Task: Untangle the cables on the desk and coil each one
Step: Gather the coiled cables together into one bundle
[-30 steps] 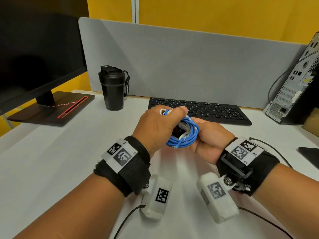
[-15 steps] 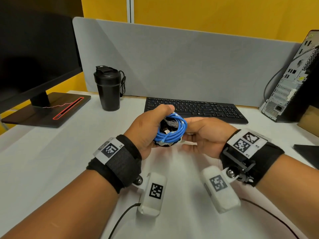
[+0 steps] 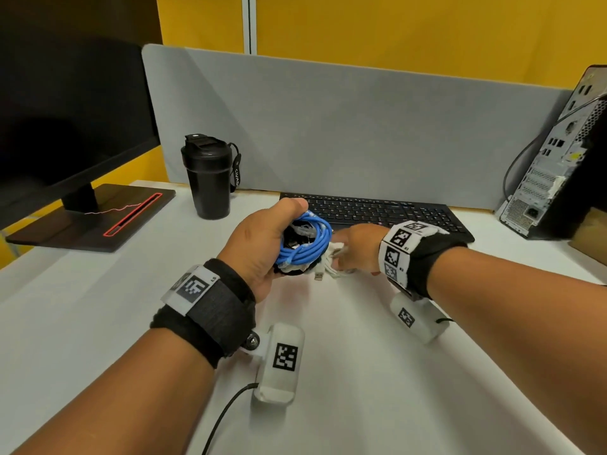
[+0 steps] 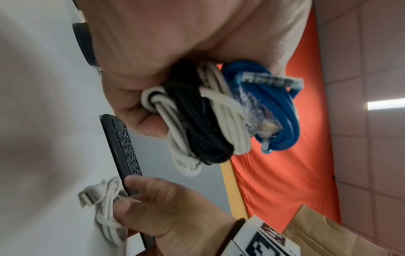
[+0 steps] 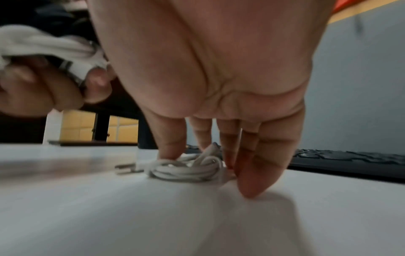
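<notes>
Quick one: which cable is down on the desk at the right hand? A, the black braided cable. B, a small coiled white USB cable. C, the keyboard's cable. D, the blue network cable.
B: the white USB cable lies coiled on the desk between the thumb and fingers of the right hand, while the left hand grips the blue network cable and the black braided cable.

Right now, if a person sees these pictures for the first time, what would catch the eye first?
The bright blue cable stands out first, coiled in a bundle with black and white cables that the left hand grips above the desk. Beside it, the right hand holds a small white coil down on the desk, in front of the black keyboard.
</notes>
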`<state>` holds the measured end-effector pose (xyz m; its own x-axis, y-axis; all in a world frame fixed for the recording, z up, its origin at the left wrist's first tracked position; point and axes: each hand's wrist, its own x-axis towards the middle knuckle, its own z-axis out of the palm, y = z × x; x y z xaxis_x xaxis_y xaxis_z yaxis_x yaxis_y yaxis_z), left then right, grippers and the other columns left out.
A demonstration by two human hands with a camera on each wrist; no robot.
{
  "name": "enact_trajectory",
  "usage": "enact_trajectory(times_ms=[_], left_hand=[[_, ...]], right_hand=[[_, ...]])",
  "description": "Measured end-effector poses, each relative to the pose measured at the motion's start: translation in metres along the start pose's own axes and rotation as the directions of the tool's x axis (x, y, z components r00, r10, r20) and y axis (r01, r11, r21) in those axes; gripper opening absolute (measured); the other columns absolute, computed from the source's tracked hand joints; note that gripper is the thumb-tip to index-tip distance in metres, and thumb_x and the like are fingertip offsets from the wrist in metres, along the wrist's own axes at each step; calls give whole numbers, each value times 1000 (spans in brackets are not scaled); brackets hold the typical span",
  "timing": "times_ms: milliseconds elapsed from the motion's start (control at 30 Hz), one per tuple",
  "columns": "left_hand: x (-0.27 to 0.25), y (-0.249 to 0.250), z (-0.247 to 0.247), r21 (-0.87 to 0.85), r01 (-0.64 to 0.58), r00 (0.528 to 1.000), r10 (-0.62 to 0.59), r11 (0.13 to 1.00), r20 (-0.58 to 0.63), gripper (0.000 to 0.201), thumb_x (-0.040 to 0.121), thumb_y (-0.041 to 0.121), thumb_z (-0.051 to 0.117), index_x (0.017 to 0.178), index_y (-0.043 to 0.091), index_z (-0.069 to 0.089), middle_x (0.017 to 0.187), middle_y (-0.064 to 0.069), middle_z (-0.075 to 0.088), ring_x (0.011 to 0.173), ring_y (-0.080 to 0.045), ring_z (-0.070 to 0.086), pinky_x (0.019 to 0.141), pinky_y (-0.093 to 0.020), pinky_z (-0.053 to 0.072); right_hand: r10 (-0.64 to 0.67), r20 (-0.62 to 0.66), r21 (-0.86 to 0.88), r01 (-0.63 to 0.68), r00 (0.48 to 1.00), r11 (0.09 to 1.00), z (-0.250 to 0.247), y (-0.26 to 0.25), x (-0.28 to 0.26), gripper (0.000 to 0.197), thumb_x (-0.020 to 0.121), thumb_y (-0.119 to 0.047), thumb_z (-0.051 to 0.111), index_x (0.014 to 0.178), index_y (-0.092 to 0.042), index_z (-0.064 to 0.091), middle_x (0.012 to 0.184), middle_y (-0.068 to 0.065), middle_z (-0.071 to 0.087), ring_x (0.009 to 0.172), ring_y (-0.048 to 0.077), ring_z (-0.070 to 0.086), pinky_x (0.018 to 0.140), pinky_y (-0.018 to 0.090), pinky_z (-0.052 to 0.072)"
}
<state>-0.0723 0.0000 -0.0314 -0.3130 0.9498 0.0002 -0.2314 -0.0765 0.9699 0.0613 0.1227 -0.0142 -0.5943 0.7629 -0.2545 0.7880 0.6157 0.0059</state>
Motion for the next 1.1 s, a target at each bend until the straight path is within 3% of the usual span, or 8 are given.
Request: enact_trajectory(times_ms=[100, 333, 433, 533, 733, 800, 933, 1100], left_hand=[[2, -2, -1, -5, 0, 1000, 0, 1000, -26, 38, 77, 45, 67, 92, 10, 74, 102, -29, 72, 80, -37, 70, 74, -52, 60], [7, -5, -5, -3, 17, 993, -17, 1000, -117, 54, 71, 48, 69, 105, 6, 66, 97, -23, 74, 76, -34, 74, 65, -40, 60], [7, -5, -4, 33, 6, 986, -1, 999, -168, 49, 71, 49, 68, 102, 11, 65, 99, -22, 74, 83, -38, 75, 74, -55, 62], [3, -5, 1, 73, -11, 980, 25, 997, -197, 49, 71, 51, 67, 103, 14, 65, 102, -19, 73, 89, -38, 73, 80, -60, 59], [-1, -10, 3, 22, -31, 993, 33, 999, -111, 26, 94, 38, 61, 107, 16, 67, 107, -17, 73, 96, -34, 73, 79, -47, 61], [-2, -11, 4, 9, -23, 998, 23, 1000, -53, 21, 92, 43, 57, 95, 28, 71, 107, -9, 74, 98, -26, 73, 87, -48, 59], [-4, -9, 10, -105, 39, 998, -33, 994, 52, 27, 92, 49, 55, 84, 36, 77, 94, 1, 77, 80, -13, 74, 71, -33, 58], [-4, -5, 6, -194, 159, 981, -132, 968, 142, 50, 89, 64, 43, 94, 28, 78, 102, -4, 76, 81, -19, 74, 81, -37, 54]], right_hand=[[-9, 3, -139, 10, 1000, 990, 2, 0, 5, 38, 97, -36, 56, 128, -13, 61, 126, 8, 62, 82, 16, 53, 54, 17, 39], [16, -250, 284, 57, 968, 957, 9, 34, -7, 3, 91, -16, 66, 89, -17, 68, 87, 1, 69, 75, 21, 65, 66, 30, 53], [115, -441, 749, 294, 890, 594, -13, 31, -34, 17, 92, -6, 66, 79, -18, 64, 76, 11, 69, 68, 26, 65, 64, 40, 59], [55, -607, 747, 545, 793, 381, -31, 2, -63, 24, 93, -3, 63, 82, -23, 69, 77, 4, 72, 69, 20, 66, 65, 36, 60], [-82, -772, 276, 450, 630, 849, -10, -53, -78, 18, 95, -15, 61, 107, -23, 72, 100, 0, 61, 89, 16, 58, 75, 22, 44], [-89, -842, 199, 460, 533, 865, -1, -55, -75, 20, 95, -10, 59, 109, -16, 72, 99, 7, 59, 87, 23, 58, 77, 34, 49], [-82, -901, 107, 402, 426, 909, 5, -56, -68, 16, 90, -5, 60, 100, -8, 72, 89, 12, 56, 83, 31, 54, 64, 44, 51], [-75, -881, 131, 394, 467, 910, 7, -50, -65, 17, 90, -10, 60, 102, -8, 72, 91, 13, 55, 72, 34, 57, 61, 43, 52]])
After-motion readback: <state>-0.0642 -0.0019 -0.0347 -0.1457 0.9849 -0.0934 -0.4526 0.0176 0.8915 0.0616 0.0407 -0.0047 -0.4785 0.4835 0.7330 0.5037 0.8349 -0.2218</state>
